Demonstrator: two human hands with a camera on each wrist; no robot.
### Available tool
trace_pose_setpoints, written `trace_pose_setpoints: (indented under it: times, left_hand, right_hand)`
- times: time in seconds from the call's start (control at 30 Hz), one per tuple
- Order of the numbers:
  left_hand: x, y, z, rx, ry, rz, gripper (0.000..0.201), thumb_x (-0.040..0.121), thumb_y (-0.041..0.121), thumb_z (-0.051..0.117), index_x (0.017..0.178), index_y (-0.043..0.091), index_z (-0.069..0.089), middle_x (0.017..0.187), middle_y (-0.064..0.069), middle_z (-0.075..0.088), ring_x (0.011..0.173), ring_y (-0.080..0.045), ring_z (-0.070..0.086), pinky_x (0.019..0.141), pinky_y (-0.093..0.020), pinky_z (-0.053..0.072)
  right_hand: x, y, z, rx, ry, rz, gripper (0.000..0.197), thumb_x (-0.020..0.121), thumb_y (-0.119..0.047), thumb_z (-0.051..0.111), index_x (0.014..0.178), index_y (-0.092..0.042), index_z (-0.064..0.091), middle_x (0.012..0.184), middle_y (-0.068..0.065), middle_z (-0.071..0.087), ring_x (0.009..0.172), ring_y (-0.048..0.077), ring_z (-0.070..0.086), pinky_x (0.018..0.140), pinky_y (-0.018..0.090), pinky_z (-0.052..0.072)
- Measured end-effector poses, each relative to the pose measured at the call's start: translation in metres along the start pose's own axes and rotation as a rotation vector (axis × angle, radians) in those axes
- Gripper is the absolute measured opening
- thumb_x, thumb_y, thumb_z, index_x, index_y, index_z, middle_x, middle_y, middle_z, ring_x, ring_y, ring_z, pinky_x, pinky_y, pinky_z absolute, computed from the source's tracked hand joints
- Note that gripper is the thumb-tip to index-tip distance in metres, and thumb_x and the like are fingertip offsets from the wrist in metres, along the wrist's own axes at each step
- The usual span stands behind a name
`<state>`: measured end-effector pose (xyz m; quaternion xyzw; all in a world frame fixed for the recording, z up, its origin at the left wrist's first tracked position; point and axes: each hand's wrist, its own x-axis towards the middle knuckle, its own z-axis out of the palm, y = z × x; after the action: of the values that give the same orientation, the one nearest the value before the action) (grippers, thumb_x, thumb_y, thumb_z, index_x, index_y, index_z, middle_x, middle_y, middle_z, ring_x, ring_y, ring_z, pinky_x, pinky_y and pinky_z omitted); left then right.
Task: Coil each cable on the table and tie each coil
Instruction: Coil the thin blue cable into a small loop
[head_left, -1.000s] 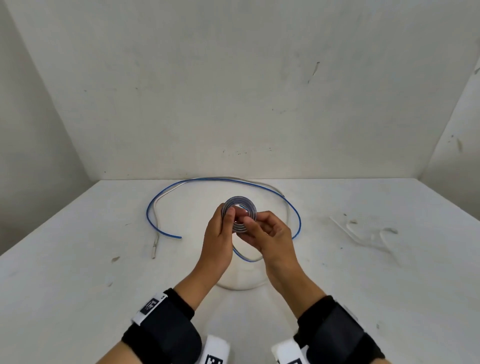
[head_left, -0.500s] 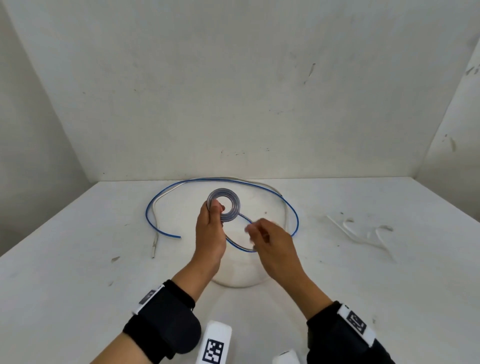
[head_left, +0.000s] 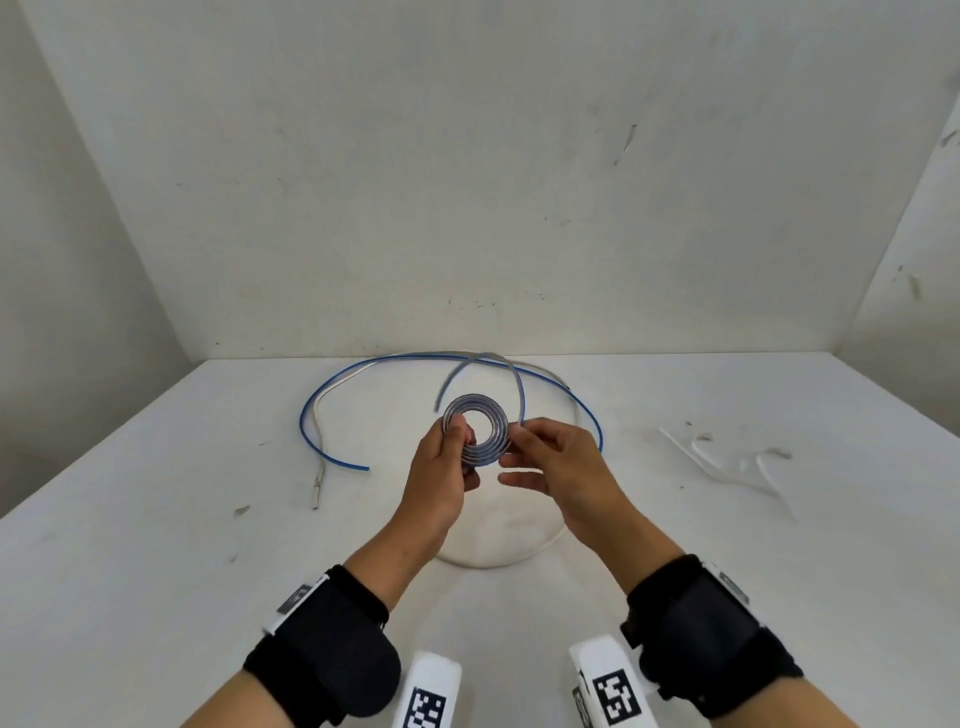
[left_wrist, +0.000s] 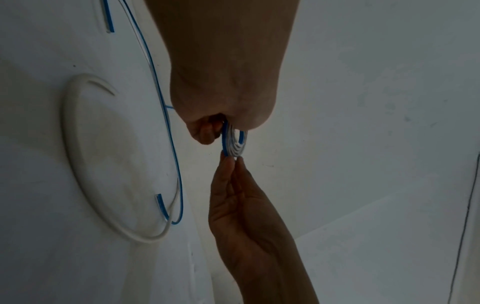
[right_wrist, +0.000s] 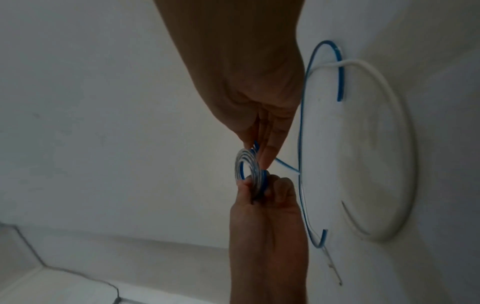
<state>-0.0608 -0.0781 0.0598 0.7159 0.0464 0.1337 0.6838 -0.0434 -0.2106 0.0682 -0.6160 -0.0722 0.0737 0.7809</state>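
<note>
A blue-and-clear flat cable is wound into a small tight coil (head_left: 474, 432), held above the table. My left hand (head_left: 460, 441) grips the coil's left side between thumb and fingers. At its right edge, my right hand (head_left: 511, 441) pinches the coil with thumb and forefinger. A blurred loop of the same cable (head_left: 483, 358) arcs above the coil. The rest of the blue cable (head_left: 332, 384) lies in a wide arc on the table. A white cable (head_left: 493, 564) lies looped under my hands. The coil (left_wrist: 233, 142) (right_wrist: 249, 170) shows in both wrist views, pinched from both sides.
Thin white strips (head_left: 727, 462) lie on the table to the right. The white table (head_left: 156, 519) is boxed in by white walls at the back and on both sides. The white cable's end (head_left: 316, 493) lies at the left.
Half a second ago my right hand was off the coil, down to the right. It has come back to pinch the coil's right edge, and a loop of cable now swings above it.
</note>
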Motion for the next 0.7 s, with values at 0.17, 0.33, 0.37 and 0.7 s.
trace_pose_setpoints:
  times: [0.17, 0.33, 0.37, 0.7]
  left_hand:
    - [0.000, 0.004, -0.004, 0.068, -0.127, -0.019, 0.030, 0.102, 0.028, 0.034, 0.081, 0.012, 0.047, 0.063, 0.001, 0.037, 0.053, -0.010, 0.033, 0.054, -0.020, 0.039]
    - [0.003, 0.008, -0.022, 0.013, -0.415, -0.086, 0.033, 0.102, 0.029, 0.033, 0.075, 0.015, 0.043, 0.071, -0.007, 0.029, 0.057, -0.013, 0.025, 0.053, -0.020, 0.030]
    - [0.004, 0.011, -0.024, 0.028, -0.457, -0.101, 0.033, 0.102, 0.030, 0.033, 0.075, 0.015, 0.043, 0.073, -0.008, 0.028, 0.058, -0.014, 0.024, 0.053, -0.021, 0.028]
    - [0.012, 0.026, -0.025, 0.375, -0.491, -0.032, 0.030, 0.101, 0.034, 0.037, 0.084, 0.012, 0.050, 0.078, -0.003, 0.051, 0.059, -0.011, 0.045, 0.060, -0.025, 0.046]
  right_hand:
    - [0.004, -0.005, -0.002, -0.186, 0.006, -0.076, 0.020, 0.095, -0.013, 0.058, 0.093, 0.003, 0.069, 0.076, 0.011, 0.063, 0.054, 0.011, 0.055, 0.054, 0.026, 0.056]
    - [0.004, -0.026, -0.015, -0.317, -0.218, 0.022, 0.021, 0.091, -0.017, 0.065, 0.094, 0.003, 0.070, 0.072, 0.005, 0.062, 0.053, 0.010, 0.057, 0.049, 0.020, 0.051]
    - [0.004, -0.030, -0.017, -0.345, -0.268, 0.047, 0.018, 0.089, -0.017, 0.066, 0.090, 0.001, 0.069, 0.071, 0.004, 0.063, 0.054, 0.010, 0.059, 0.050, 0.019, 0.050]
    - [0.008, -0.028, -0.022, -0.404, -0.256, 0.052, 0.014, 0.087, -0.011, 0.069, 0.091, 0.002, 0.068, 0.065, 0.006, 0.063, 0.049, 0.009, 0.060, 0.050, 0.018, 0.051]
